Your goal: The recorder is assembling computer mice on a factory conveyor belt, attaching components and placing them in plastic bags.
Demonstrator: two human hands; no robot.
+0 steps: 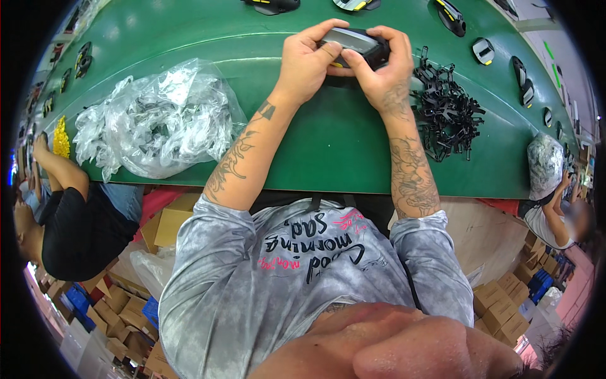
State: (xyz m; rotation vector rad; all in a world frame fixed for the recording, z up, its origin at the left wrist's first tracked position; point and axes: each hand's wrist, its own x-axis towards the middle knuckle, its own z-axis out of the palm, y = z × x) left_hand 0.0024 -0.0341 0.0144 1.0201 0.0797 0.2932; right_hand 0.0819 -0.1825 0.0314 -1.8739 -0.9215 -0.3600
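Between my two hands, above the far part of the green work surface (334,145), is a black and grey plastic housing (355,40) with a bit of yellow on it. My left hand (310,58) grips its left end, thumb on the near face. My right hand (386,71) wraps the right end, its thumb pressing near the left one. The underside of the housing is hidden by my fingers. A heap of small black plastic brackets (448,110) lies just right of my right forearm. To the left rests a large clear plastic bag (170,120) with wrapped pieces inside.
Similar black, grey and yellow housings (450,17) are spread along the far side and both ends. Yellow small parts (61,137) lie at the left, by a co-worker in black (88,221). Another person sits far right near a filled bag (545,165). Cardboard boxes (502,306) stand behind.
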